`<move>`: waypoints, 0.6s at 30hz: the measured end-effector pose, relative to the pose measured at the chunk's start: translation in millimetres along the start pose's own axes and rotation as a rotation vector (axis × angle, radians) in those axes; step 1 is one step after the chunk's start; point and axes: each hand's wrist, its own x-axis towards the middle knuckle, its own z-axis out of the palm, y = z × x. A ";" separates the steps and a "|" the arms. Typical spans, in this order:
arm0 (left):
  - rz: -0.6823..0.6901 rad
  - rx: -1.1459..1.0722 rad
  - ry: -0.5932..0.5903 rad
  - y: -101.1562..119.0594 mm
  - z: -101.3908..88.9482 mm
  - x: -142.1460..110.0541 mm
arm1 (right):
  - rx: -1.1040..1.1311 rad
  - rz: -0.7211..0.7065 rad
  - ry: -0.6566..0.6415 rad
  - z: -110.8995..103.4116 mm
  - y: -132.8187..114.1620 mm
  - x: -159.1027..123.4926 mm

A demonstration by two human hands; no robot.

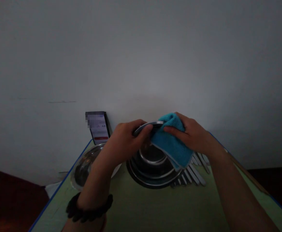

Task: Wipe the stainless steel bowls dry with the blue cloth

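Observation:
My left hand (128, 140) grips a shiny round metal dish (145, 126) by its edge, thumb on the near side. Only the dish's curved rim shows, so whether it is a plate or a shallow bowl is unclear. A blue cloth (172, 141) is pinched in my right hand (191, 132) and folded over the right end of that rim. The cloth's lower corner hangs down in front. Below both hands stands a wide steel basin (152, 184), partly covered by the cloth and my left hand.
Another steel bowl (79, 175) stands at the left, partly behind my left forearm. Several pieces of metal cutlery (191, 174) lie fanned out right of the basin. A phone (98, 129) leans against the wall at the back of the green table (167, 209), which has blue edges.

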 end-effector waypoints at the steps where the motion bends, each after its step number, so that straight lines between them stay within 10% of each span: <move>1: 0.017 0.006 -0.053 -1.1 -1.2 -0.4 | 0.004 -0.014 -0.025 1.7 -0.6 0.6; 7: 0.044 0.064 -0.062 -3.5 -8.1 -1.9 | 0.087 0.002 -0.066 18.0 -3.2 4.1; 18: -0.156 -0.033 0.693 -4.6 0.6 0.9 | 0.178 0.191 0.461 30.0 0.3 9.8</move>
